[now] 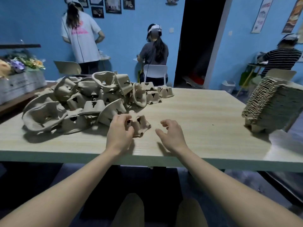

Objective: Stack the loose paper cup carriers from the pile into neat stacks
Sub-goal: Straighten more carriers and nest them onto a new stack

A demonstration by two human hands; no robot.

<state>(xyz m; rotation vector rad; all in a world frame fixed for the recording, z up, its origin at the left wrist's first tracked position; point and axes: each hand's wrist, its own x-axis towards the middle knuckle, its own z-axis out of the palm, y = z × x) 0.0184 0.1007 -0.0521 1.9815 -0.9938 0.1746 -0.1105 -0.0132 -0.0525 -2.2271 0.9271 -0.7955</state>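
A loose pile of brown pulp cup carriers covers the left half of the wooden table. One small carrier lies upside down in front of the pile, near the table's front edge. My left hand grips its left side, fingers curled over the top and thumb at the near edge. My right hand hovers just right of it with fingers loosely curled, holding nothing and a small gap away. A tall neat stack of carriers stands at the table's right edge, leaning slightly.
Three people work with their backs turned beyond the table. A white chair and a beige chair stand behind the far edge. A flower box sits on a side counter at left. A dark doorway opens at the back.
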